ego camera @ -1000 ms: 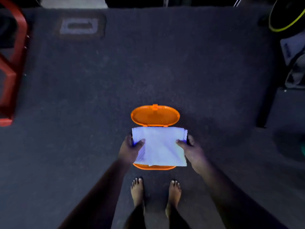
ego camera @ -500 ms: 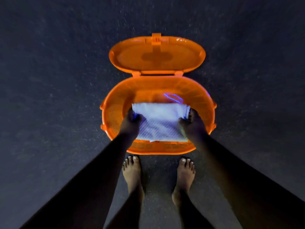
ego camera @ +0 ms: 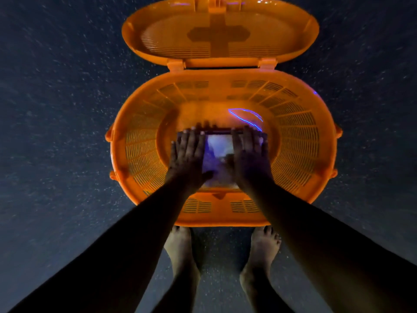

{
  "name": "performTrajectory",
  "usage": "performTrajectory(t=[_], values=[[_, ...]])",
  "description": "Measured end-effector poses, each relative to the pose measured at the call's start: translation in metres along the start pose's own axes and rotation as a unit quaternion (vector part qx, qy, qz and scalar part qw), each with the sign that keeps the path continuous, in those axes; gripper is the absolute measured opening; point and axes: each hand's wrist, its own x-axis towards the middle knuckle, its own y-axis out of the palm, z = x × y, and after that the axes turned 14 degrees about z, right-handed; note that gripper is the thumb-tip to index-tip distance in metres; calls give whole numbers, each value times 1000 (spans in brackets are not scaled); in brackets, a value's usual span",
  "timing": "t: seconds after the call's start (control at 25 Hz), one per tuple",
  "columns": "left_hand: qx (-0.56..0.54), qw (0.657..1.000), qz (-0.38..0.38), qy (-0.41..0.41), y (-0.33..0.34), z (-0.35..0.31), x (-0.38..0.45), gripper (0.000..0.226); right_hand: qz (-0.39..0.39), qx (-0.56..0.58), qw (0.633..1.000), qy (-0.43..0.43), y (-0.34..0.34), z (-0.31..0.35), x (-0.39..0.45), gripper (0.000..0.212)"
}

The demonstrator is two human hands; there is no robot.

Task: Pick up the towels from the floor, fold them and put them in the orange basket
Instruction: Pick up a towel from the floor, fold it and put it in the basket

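Two flat hands, left (ego camera: 188,159) and right (ego camera: 250,158), fingers straight, press the folded white towel (ego camera: 217,152) lying crosswise on the floor of the oval orange plastic basket (ego camera: 144,152), centre frame, directly beneath both palms.

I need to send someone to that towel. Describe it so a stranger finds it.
Find the orange basket with its lid open on the dark carpet. At its bottom lies a folded white towel, under the flat left hand and right hand; nothing else there is white.
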Motion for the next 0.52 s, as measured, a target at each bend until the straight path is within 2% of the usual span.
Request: performTrajectory(t=[0.12,0.2,0.28,0.4,0.52], values=[[109,993,4,40,15,7,-1,135,61,-111,991,-51,21,-10,-1,106],[134,990,9,36,18,14,7,144,69,-130,988,-55,28,-19,6,120],[142,989,5,33,20,17,20,150,66,-145,986,-53,27,-20,20,125],[143,989,9,48,21,27,39,148,63,-144,987,-41,29,-22,41,124],[128,989,43,56,21,26,30,135,83,-135,986,-45,36,-26,33,109]])
